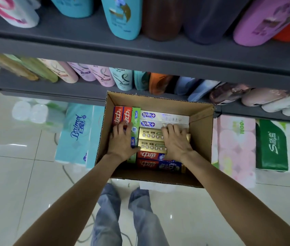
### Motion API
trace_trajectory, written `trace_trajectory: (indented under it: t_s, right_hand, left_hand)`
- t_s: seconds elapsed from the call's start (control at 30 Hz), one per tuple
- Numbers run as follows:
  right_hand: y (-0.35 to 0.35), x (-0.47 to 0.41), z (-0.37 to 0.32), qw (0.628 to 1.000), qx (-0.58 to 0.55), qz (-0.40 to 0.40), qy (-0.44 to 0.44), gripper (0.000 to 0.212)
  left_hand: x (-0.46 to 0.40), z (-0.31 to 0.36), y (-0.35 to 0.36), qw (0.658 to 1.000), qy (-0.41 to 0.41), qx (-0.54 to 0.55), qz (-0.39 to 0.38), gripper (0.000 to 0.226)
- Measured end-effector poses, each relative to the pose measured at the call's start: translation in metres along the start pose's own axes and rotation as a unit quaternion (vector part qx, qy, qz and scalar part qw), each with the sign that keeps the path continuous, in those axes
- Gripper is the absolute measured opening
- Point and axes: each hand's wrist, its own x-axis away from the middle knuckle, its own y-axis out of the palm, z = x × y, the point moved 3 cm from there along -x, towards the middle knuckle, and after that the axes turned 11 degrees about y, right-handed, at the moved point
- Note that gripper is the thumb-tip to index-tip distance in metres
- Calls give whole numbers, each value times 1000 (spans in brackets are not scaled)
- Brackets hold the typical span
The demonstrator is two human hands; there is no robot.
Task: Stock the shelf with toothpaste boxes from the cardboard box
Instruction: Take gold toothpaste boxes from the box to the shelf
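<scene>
Cardboard box (201,121) sits below the shelf (140,50), toothpaste boxes (163,115) packed inside; my left hand (121,142) and right hand (176,141) lie flat on them, grip released, fingertips hiding labels, bare room toward the box's right wall.

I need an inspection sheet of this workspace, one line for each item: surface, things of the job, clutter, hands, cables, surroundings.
Surface: glossy pale tiled floor; the cardboard box stands on it, open.
Job's things: toothpaste boxes lie flat inside: red boxes, a green box, white boxes, gold boxes, red-and-blue boxes.
Clutter: nothing seen.
Hands: left hand rests on the red and green boxes; right hand on the gold boxes. Grip on either: cannot tell.
Cables: a thin cable runs over the floor near the legs.
Surroundings: grey shelves with bottles; tissue packs beside the box.
</scene>
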Motion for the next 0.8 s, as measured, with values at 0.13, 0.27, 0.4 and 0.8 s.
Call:
trace_trajectory:
  t_s: [0.13, 0.27, 0.4, 0.8]
  right_hand:
    - [-37, 28, 6, 998, -62, 4, 17, 106]
    - [-93, 71, 27, 952, -291, 12, 94, 102]
    - [-143, 117, 30, 819, -565, -11, 100, 78]
    - [-232, 212, 19, 713, -697, 41, 63, 57]
  left_hand:
    - [16, 18, -32, 952, -10, 304, 44, 90]
    - [51, 43, -65, 812, -59, 578, 61, 95]
    - [84, 81, -102, 707, -15, 707, 7, 80]
    - [156, 116, -230, 781, 68, 616, 76, 56]
